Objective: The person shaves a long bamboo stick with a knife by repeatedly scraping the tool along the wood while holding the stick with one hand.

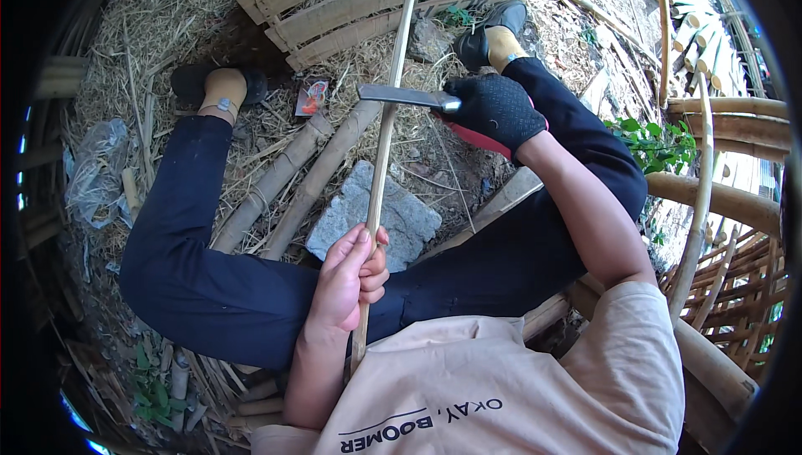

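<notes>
My bare left hand (351, 275) is wrapped round a long, thin bamboo strip (383, 150). The strip runs from against my shirt up to a slatted wooden crate (351, 12) at the far side, where its top end crosses the slats. In a black and red glove, my right hand (497, 112) grips a knife by its handle, which the fingers hide. The knife's blade (401, 96) points left and lies across the strip, above my left hand. Whether the edge bites into the strip I cannot tell. A grey stone block (376, 213) sits on the ground beneath the strip.
Two bamboo poles (322, 167) lie left of the stone. Straw (134, 29) covers much of the ground. A clear plastic bag (98, 167) is at the left, a small red packet (312, 98) near my left foot. Cut bamboo (706, 45) is piled far right, above a woven basket (735, 296).
</notes>
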Motion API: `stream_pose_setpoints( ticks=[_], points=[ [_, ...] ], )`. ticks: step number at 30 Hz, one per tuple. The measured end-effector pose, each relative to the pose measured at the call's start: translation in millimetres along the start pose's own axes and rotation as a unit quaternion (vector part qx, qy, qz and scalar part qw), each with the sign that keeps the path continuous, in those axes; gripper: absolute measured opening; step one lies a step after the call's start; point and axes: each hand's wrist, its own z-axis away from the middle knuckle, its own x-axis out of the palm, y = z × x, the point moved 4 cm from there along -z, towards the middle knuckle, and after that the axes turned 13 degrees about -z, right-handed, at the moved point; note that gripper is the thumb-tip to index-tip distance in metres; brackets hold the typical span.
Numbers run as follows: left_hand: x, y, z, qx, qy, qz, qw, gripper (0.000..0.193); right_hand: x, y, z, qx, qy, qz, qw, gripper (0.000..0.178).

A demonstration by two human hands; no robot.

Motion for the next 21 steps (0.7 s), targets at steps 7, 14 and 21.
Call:
stream_pose_setpoints(
  ticks=[7, 14, 21],
  points=[
    [-1.2, -3.2, -1.1, 0.011, 0.018, -0.042, 0.999, 0.021, 18.3, -12.1, -1.4, -0.021, -0.048, 0.026, 0.998, 0.019],
    [0.6, -1.1, -4.8, 0.021, 0.018, -0.041, 0.999, 0.021, 9.6, 12.3, -18.6, 0.009, 0.003, 0.082, 0.997, 0.023],
    [-0.6, -5.6, 11.3, -0.009, -0.025, -0.009, 1.0, 0.021, -39.7, 76.2, -21.6, 0.13, 0.127, 0.099, 0.978, 0.033]
  ],
)
